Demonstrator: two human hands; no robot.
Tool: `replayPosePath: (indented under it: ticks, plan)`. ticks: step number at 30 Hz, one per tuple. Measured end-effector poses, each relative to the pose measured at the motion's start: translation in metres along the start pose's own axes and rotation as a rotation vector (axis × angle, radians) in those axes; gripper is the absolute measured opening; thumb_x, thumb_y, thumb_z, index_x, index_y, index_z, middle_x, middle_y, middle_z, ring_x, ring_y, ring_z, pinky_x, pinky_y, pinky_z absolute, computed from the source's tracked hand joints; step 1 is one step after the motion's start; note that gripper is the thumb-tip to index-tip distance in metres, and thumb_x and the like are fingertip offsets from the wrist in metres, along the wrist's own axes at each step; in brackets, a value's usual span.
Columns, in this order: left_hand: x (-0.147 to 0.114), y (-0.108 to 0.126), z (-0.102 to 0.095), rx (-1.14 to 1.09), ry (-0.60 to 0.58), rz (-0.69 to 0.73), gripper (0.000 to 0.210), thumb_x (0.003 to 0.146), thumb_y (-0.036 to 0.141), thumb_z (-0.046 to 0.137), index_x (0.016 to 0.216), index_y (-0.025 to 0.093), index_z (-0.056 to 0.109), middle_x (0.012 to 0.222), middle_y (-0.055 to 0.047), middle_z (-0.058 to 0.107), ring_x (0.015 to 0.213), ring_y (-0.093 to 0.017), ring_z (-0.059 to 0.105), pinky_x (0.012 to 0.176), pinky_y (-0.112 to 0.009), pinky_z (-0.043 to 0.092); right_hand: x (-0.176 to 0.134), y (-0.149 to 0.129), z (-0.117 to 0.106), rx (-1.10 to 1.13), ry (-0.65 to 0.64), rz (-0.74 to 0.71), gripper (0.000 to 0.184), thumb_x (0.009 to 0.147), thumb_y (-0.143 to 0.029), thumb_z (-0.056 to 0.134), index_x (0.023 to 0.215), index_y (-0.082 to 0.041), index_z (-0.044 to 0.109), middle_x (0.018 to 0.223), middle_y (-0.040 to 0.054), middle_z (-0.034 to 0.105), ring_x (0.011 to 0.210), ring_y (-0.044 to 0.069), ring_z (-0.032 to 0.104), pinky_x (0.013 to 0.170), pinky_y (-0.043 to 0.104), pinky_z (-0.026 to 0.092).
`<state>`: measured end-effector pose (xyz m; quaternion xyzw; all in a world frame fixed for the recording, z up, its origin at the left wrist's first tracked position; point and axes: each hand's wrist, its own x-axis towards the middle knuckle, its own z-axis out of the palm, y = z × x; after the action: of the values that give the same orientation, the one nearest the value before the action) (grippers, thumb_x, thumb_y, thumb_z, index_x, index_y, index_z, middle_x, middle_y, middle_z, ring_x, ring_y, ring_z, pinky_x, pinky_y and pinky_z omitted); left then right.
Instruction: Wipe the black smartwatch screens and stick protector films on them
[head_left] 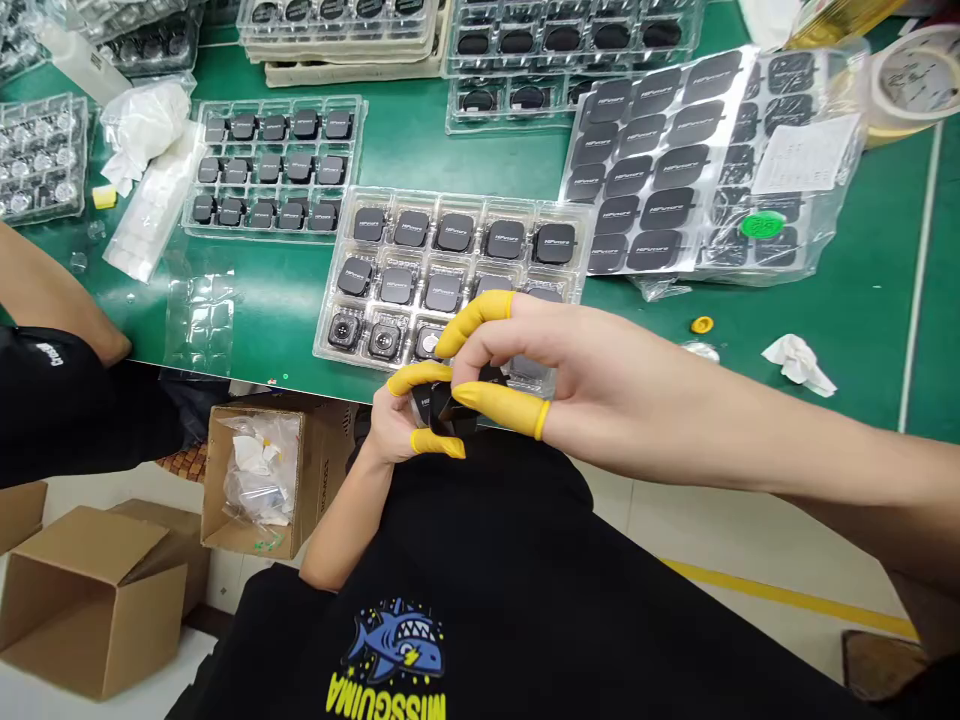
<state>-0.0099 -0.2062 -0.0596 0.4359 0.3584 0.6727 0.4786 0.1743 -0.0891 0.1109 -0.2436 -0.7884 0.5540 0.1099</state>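
Observation:
My left hand, with yellow finger cots on its fingers, is closed around a black square smartwatch body with pale lettering, just off the table's front edge. Over it, my right hand pinches with its yellow-covered thumb and index finger, close against the watch. Whatever lies between those fingertips is too dark and covered to make out. Behind my hands stands a clear plastic tray of dark square watch bodies. Most lie with the lettered face up; in the front row some show a round sensor back. My right hand hides part of this tray.
A second tray of watch bodies stands at the back left, beside crumpled tissue. Sheets of dark square stickers lie at right, near a tape roll. Another person's arm rests at left. Below is a cardboard box.

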Motion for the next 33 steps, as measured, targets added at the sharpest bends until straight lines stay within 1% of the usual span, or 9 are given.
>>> replayPosePath:
  ticks: [3,6,9,14,20,23,26,30,33]
  plan:
    - [0.002,0.002,0.003,-0.011,0.009,0.032,0.076,0.056,0.052,0.111,0.125,0.03,0.085,0.103,-0.001,0.085,0.09,-0.018,0.083,0.089,-0.028,0.067,0.001,0.003,0.003,0.069,0.023,0.015,0.011,0.099,-0.027,0.07,0.088,-0.025,0.073,0.114,0.007,0.074,0.101,0.026,0.07,0.085,0.041,0.055]
    - [0.003,0.003,0.005,-0.01,0.026,0.031,0.076,0.057,0.051,0.111,0.125,0.029,0.084,0.101,0.0,0.085,0.089,-0.018,0.082,0.088,-0.027,0.066,0.003,0.004,0.005,0.095,0.015,0.032,0.012,0.098,-0.029,0.071,0.086,-0.025,0.073,0.114,0.0069,0.075,0.103,0.027,0.07,0.088,0.042,0.055]
    - [0.002,0.002,0.004,0.002,0.04,0.014,0.077,0.055,0.053,0.111,0.122,0.028,0.084,0.101,-0.002,0.084,0.09,-0.02,0.082,0.09,-0.03,0.067,0.006,0.005,0.006,0.083,0.012,0.041,0.015,0.098,-0.03,0.069,0.085,-0.024,0.074,0.113,0.007,0.076,0.102,0.026,0.07,0.088,0.042,0.054]
    - [-0.002,-0.001,0.0,0.021,0.069,-0.078,0.084,0.047,0.061,0.112,0.118,0.024,0.083,0.104,-0.004,0.084,0.092,-0.024,0.083,0.091,-0.037,0.068,0.009,0.007,0.007,0.074,0.014,0.04,0.015,0.098,-0.031,0.069,0.086,-0.024,0.076,0.109,0.0062,0.077,0.099,0.025,0.07,0.088,0.041,0.053]
    - [-0.002,0.001,0.002,-0.019,0.033,-0.029,0.08,0.052,0.048,0.114,0.122,0.026,0.082,0.107,-0.003,0.085,0.093,-0.023,0.084,0.093,-0.036,0.067,0.01,0.013,0.011,0.067,0.044,0.024,0.018,0.098,-0.03,0.068,0.083,-0.024,0.076,0.103,0.0049,0.078,0.096,0.023,0.069,0.084,0.038,0.051]
    - [0.0,0.003,0.003,-0.01,0.047,-0.022,0.082,0.049,0.052,0.113,0.12,0.025,0.083,0.106,-0.003,0.084,0.092,-0.021,0.083,0.092,-0.033,0.066,0.011,0.014,0.013,0.073,0.039,0.037,0.017,0.098,-0.028,0.068,0.083,-0.024,0.076,0.104,0.0052,0.079,0.097,0.023,0.07,0.084,0.037,0.052]
    - [0.0,0.004,0.002,0.022,0.088,-0.081,0.083,0.045,0.057,0.113,0.115,0.023,0.084,0.103,-0.003,0.084,0.089,-0.021,0.082,0.087,-0.032,0.067,0.012,0.015,0.014,0.075,0.031,0.049,0.016,0.097,-0.029,0.07,0.082,-0.025,0.075,0.104,0.0049,0.078,0.097,0.024,0.07,0.083,0.037,0.052]
    - [-0.002,0.001,-0.001,0.027,0.095,-0.141,0.091,0.035,0.061,0.113,0.112,0.022,0.083,0.101,-0.004,0.084,0.089,-0.024,0.083,0.089,-0.037,0.068,0.013,0.016,0.013,0.075,0.028,0.053,0.017,0.097,-0.031,0.07,0.082,-0.025,0.075,0.103,0.0044,0.078,0.096,0.024,0.07,0.083,0.037,0.053]
    - [-0.004,-0.001,-0.004,0.01,0.073,-0.151,0.093,0.036,0.063,0.112,0.114,0.022,0.083,0.103,-0.005,0.085,0.094,-0.026,0.083,0.093,-0.039,0.068,0.014,0.015,0.012,0.071,0.016,0.057,0.016,0.097,-0.031,0.07,0.082,-0.025,0.075,0.103,0.0048,0.078,0.097,0.024,0.071,0.085,0.037,0.053]
